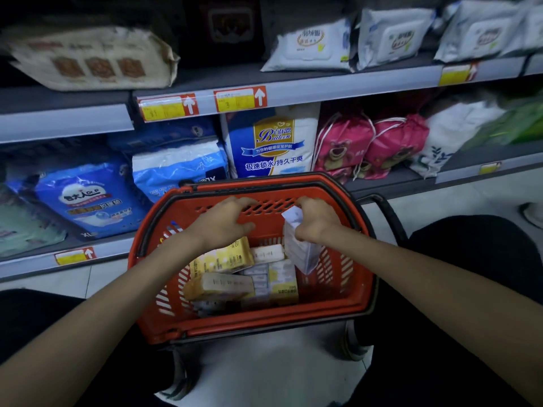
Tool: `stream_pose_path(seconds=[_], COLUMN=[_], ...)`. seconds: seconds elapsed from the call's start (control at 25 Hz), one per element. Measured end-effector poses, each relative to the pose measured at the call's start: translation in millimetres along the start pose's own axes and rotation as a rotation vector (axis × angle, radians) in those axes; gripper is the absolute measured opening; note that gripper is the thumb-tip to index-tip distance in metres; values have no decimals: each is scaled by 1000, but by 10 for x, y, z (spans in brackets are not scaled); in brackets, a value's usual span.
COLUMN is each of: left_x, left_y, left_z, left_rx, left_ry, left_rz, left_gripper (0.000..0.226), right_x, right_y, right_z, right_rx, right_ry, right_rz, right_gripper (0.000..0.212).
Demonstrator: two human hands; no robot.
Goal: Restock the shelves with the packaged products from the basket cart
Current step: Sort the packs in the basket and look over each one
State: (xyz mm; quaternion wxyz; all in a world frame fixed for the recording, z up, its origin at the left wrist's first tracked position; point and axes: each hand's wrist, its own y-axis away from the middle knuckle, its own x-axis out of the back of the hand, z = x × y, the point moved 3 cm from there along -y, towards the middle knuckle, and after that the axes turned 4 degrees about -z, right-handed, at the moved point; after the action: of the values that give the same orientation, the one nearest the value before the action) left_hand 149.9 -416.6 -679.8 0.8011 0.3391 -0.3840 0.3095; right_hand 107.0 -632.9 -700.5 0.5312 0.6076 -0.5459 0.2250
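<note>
- Risk 1: the pack (299, 248) hung tilted, held at its upper end only. Its slick wrapping could slip through the fingers and drop back among the packs (235, 274) in the basket (255, 326).
- Risk 2: the pack's lower corner lay near the basket's right wall. A quick lift toward the shelf (458, 174) could catch it on the rim or on the black handle (385, 212).
- Risk 3: the shelf behind the basket looked crowded. Pushing the pack in could topple the pink bags (346, 145) standing there.
- Right hand (316, 223): above the basket's far right side, wrist bent downward, fingers curled round the pack's top.
- Left hand (226, 221): over the basket's far wall, palm down, fingers spread and lightly bent, holding nothing that showed. Whether the tips touched the wall could not be told.
- Forearms: both bare, reaching forward over the basket's near corners.
- Task's thing: one pack raised above the rest, inside the basket's outline. The others lay heaped in the bottom, none yet shelved.
</note>
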Motion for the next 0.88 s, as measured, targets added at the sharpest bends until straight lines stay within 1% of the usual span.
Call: stream_pose_path(seconds=[0.04,0.12,0.16,0.24,0.28,0.32,0.36,0.4,0.44,0.48,0.52,0.6,0.68,0.8,0.88], left_x=[25,77,97,126,124,119,96,83,73,90,116,226,326,449,527], left_y=[8,47,79,141,174,217,246,285,319,347,343,358,383,429,444], left_z=[-7,-21,-20,-22,-28,-16,-17,13,58,127,170,252,302,313,261], left_rx=[6,38,59,106,135,163,193,214,217,200,164,108,48,5,-13], left_ry=[44,173,250,381,436,506,596,703,836,994,1159,1408,1523,1584,1680], left_rz=[17,52,70,60,41,18,-13,-51,-90,-106,-85,22,123,247,281], left_gripper=[60,56,55,65,75,84,89,89,84,75,63,44,33,11,3], right_x=[127,436,603,845,913,926,914,897,878,865,859,846,859,937,1006], right_y=[43,140,211,309,370,392,418,443,456,473,507,550,607,666,714], right_z=[-35,-92,-113,-65,-27,28,53,43,29,10,-19,-51,-59,-66,-66], right_rx=[19,55,64,51,36,14,23,41,63,87,120,196,200,253,314], right_ry=[-31,-142,-227,-482,-675,-890,-1084,-1225,-1319,-1390,-1452,-1551,-1585,-1584,-1624], right_rz=[14,51,81,162,204,217,201,159,111,65,13,-98,-161,-243,-278], right_gripper=[43,81,90,96,96,91,80,68,61,56,51,47,47,45,47])
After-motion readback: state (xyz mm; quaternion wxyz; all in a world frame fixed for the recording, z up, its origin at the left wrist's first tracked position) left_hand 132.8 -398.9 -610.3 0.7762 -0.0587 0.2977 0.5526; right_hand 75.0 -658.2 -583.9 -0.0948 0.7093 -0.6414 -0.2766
